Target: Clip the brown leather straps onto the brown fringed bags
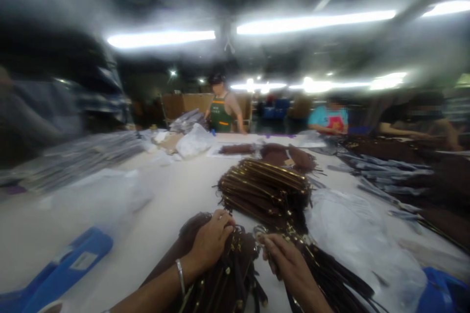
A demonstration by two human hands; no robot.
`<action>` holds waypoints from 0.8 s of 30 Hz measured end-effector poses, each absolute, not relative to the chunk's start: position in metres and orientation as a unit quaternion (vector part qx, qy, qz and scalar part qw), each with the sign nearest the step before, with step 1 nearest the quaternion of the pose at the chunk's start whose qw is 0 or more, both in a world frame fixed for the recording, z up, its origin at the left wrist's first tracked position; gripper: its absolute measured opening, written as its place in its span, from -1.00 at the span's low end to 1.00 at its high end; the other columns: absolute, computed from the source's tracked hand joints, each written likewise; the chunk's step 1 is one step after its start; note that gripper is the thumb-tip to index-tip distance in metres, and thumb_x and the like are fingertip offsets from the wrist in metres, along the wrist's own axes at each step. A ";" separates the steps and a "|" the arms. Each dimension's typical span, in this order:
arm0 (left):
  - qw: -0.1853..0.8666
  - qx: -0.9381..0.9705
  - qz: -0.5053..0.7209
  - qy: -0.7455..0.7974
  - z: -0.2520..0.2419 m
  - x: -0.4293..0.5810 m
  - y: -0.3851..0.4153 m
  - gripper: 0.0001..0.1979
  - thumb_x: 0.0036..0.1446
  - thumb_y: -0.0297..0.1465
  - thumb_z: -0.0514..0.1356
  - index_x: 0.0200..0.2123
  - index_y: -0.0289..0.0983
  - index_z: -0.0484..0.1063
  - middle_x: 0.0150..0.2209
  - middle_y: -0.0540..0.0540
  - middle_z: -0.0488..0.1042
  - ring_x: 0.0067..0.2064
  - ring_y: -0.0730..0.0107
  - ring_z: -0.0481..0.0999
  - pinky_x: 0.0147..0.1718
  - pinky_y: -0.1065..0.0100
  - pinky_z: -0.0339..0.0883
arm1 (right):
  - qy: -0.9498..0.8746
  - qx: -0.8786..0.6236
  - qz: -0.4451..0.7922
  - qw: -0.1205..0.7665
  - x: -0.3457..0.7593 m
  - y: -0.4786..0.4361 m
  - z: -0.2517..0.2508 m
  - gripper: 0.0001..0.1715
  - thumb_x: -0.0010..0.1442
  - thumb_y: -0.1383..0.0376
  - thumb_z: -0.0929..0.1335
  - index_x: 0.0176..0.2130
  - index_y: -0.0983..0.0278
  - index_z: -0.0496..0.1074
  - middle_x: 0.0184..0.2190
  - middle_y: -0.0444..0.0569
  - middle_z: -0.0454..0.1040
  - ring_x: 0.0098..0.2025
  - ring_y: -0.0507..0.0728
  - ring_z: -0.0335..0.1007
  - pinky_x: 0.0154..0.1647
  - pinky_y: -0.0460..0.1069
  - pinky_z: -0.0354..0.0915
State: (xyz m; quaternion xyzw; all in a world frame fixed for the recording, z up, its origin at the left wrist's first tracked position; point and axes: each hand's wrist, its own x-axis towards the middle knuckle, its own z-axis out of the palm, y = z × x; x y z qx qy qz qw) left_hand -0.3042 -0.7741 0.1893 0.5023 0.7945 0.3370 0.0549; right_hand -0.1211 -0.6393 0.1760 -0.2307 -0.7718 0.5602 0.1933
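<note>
My left hand (210,240), with a silver bangle on its wrist, rests closed on top of a pile of dark brown pouches (223,279) with gold zips near the table's front edge. My right hand (284,260) lies just to the right of it, fingers curled around a metal ring and the dark tassel straps (330,274) that trail toward me. A second, fanned stack of brown pouches with gold zips (266,187) sits just beyond both hands. The picture is blurred by motion.
The white table (172,195) carries clear plastic bags (352,234), a blue object (69,266) at front left, stacks of grey packets (81,156) at left and more brown goods (404,151) at right. Three people stand at the far side; a sleeve shows at left.
</note>
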 end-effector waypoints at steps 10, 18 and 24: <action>0.146 0.481 0.438 0.745 0.185 -0.316 -0.777 -0.77 0.20 -0.27 0.09 -0.41 -0.20 0.47 -0.19 -0.03 0.41 -0.14 0.38 0.40 -0.08 0.40 0.26 | -0.885 -0.159 0.394 0.193 -0.181 -0.646 0.182 -0.78 0.30 0.20 0.18 -0.23 0.20 0.36 -0.39 -0.13 0.50 -0.32 0.10 0.42 -0.29 -0.07 0.19; 0.153 0.439 0.463 0.755 0.178 -0.319 -0.776 -0.78 0.15 -0.32 0.09 -0.51 -0.23 0.38 -0.23 -0.05 0.43 -0.16 0.36 0.40 -0.10 0.39 0.26 | -0.972 -0.112 0.181 0.095 -0.179 -0.655 0.198 -0.66 0.27 0.39 0.19 0.03 0.21 0.31 -0.10 0.03 0.46 -0.18 0.13 0.45 -0.26 -0.06 0.20; 0.151 0.446 0.464 0.750 0.174 -0.322 -0.774 -0.76 0.17 -0.31 0.07 -0.51 -0.25 0.36 -0.23 -0.05 0.42 -0.17 0.35 0.38 -0.12 0.38 0.25 | -0.995 -0.049 0.059 0.065 -0.184 -0.653 0.200 -0.58 0.27 0.46 0.17 0.11 0.28 0.24 -0.09 0.10 0.43 -0.22 0.13 0.44 -0.32 -0.05 0.23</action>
